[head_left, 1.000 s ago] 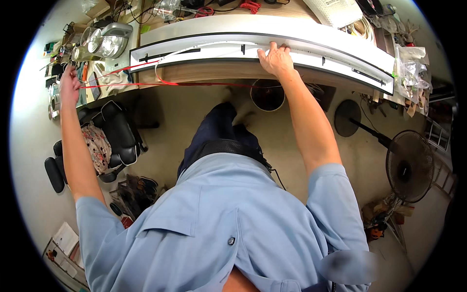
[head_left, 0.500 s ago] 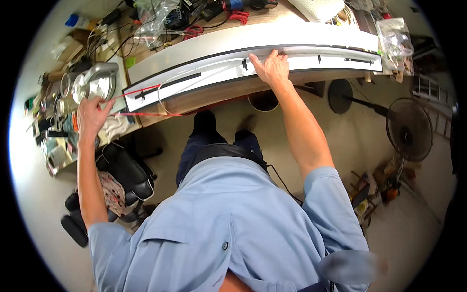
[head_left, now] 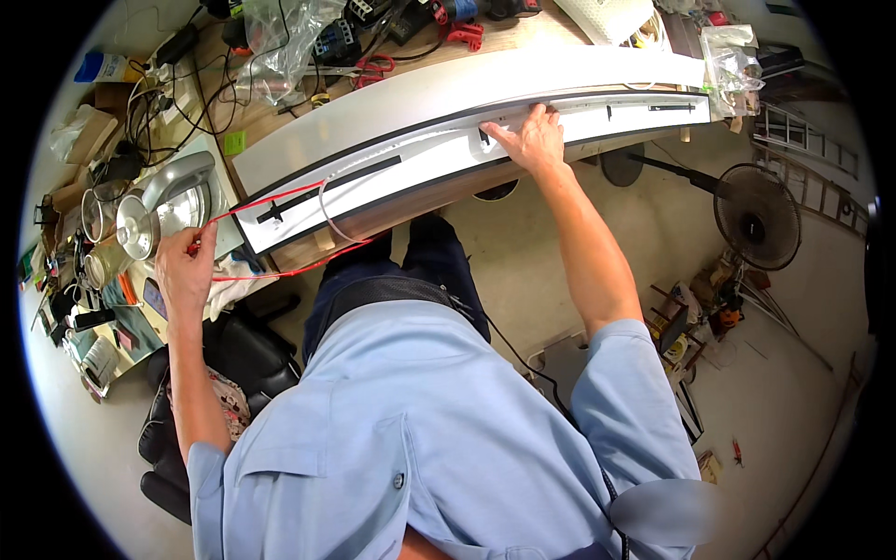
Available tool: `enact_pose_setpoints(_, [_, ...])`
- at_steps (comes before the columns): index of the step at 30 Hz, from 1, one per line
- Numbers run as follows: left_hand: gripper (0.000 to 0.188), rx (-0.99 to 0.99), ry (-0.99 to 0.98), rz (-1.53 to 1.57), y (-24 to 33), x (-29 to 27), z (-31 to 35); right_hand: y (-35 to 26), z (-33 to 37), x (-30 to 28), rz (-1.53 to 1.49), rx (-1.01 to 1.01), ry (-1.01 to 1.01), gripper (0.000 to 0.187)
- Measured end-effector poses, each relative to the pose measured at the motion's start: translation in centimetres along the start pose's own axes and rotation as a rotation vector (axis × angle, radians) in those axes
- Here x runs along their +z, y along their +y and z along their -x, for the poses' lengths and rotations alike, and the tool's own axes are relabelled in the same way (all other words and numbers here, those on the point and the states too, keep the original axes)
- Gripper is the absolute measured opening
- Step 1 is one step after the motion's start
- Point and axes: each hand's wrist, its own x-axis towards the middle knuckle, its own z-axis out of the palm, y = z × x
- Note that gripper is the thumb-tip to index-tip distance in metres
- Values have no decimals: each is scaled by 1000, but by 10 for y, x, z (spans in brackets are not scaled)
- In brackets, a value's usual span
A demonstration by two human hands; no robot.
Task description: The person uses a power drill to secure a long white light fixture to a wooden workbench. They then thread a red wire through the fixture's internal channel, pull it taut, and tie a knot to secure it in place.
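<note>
A long white panel with a black frame [head_left: 373, 184] lies across the bench edge in front of me. Along its inside runs a thin white strip [head_left: 411, 142], whose loose end bends out in a loop near the left part. From that loop a thin red strip [head_left: 280, 277] leads to my left hand [head_left: 185, 266], which is closed with the red strip in its fingers, left of the panel's end. My right hand [head_left: 532, 140] rests on the panel right of its middle, thumb and fingers apart, the fingertips at the far inner edge by the white strip.
Cables, plastic bags, red-handled scissors [head_left: 375, 70] and power tools [head_left: 457, 14] crowd the bench behind the panel. A kettle [head_left: 177, 201] stands close to my left hand. Below it is a black chair [head_left: 247, 350]. A floor fan [head_left: 756, 217] and a ladder [head_left: 812, 140] are at the right.
The view has shifted slightly. My left hand has drawn the red strip nearer to me, and its fingers look more closed. My right hand stays on the panel.
</note>
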Motion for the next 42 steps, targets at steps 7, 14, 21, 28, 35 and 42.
enact_pose_setpoints(7, [37,-99,34,81,4,6,-1,-10,0,-6,5,57,-66,123])
enact_pose_setpoints(14, [30,-60,-69,50,13,18,18,-32,0,-25,-22,194,-193,118])
enact_pose_setpoints(21, [45,-23,-17,162,35,82,39,-28,-2,-18,-58,198,-127,114])
enact_pose_setpoints(28, [31,-123,-192,442,121,100,52,-28,-5,-7,-127,209,-76,102])
enact_pose_setpoints(35, [46,-349,-376,551,133,170,81,-24,-4,-6,-122,192,-68,103])
enact_pose_setpoints(42, [38,-321,-508,1038,102,168,65,-23,-5,-4,-139,172,-55,105])
